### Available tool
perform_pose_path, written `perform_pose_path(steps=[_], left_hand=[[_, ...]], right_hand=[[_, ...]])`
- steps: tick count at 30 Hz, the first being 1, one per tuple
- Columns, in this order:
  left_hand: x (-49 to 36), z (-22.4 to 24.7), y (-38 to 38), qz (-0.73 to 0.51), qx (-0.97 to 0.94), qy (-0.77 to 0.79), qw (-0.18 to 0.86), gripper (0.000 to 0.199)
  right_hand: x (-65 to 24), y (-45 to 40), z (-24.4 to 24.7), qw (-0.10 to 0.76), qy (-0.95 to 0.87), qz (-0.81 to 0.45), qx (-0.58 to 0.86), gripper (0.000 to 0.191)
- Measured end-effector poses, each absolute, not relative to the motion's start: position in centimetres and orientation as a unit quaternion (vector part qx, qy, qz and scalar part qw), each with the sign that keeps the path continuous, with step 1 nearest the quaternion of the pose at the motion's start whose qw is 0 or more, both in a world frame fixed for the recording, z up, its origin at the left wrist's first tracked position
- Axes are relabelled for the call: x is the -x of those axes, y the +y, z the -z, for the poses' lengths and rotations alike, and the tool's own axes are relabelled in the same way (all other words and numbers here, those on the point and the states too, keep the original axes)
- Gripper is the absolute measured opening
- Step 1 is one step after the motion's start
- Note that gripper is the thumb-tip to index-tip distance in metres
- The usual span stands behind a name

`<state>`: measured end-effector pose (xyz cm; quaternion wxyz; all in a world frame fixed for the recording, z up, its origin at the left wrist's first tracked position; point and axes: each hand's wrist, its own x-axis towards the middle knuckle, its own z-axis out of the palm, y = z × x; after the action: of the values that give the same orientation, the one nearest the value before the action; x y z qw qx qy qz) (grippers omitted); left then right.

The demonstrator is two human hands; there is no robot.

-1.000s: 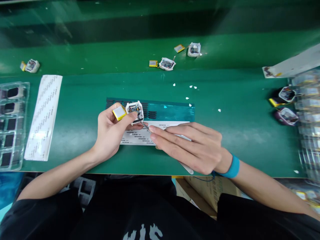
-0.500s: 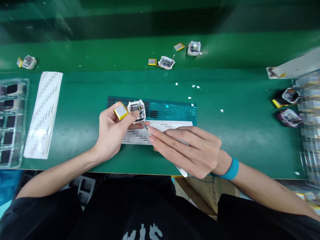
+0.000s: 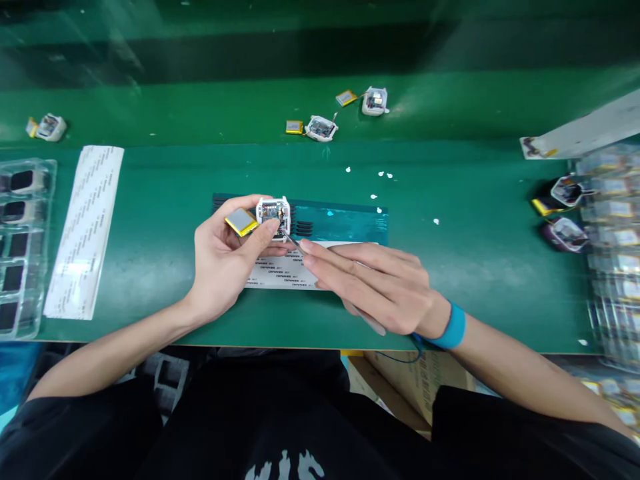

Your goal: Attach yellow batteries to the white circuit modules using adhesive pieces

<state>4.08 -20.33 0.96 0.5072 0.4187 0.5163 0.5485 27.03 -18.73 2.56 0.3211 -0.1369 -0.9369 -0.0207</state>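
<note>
A white watch case (image 3: 273,215) with its circuit board exposed is held by my left hand (image 3: 220,252), the thumb lying over its lower edge. Beside it, a yellow-edged battery (image 3: 241,222) rests against my left fingers. My right hand (image 3: 373,283) is closed around metal tweezers (image 3: 294,243), whose tip reaches the lower right part of the case. Under both hands lie a white printed sheet (image 3: 275,275) and a teal sheet with dark strips (image 3: 345,223). What the tweezer tip touches is too small to tell.
Two open white cases (image 3: 321,128) with batteries lie further back, another (image 3: 51,127) at far left. A white strip (image 3: 84,233) and a clear tray (image 3: 27,247) are left. Dark cases (image 3: 565,235) and stacked trays (image 3: 620,267) stand right. Small white stickers (image 3: 373,197) dot the green table.
The case has turned slightly in my left hand. My right hand has shifted a little up and left, and the tweezer tip now reaches further into the case. The whole view has shifted slightly.
</note>
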Motion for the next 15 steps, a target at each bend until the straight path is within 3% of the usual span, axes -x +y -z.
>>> perform_pose_path(steps=[9,11,15], left_hand=[[-3.2,-2.0,-18.8,-0.514,-0.440,0.527,0.515,0.048],[-1.4,-1.8,-16.1,-0.515,-0.487,0.538,0.456,0.052],[4.7,-0.6,-8.2,-0.491,-0.571,0.619,0.221,0.055]], right_hand=[[-28.5,-18.4,-2.7,0.303,-0.933,0.018,0.191,0.040],[-28.5,-18.0,-2.2,0.330,-0.924,0.040,0.186,0.044],[-28.4,-17.1,-1.3,0.383,-0.900,0.095,0.184,0.043]])
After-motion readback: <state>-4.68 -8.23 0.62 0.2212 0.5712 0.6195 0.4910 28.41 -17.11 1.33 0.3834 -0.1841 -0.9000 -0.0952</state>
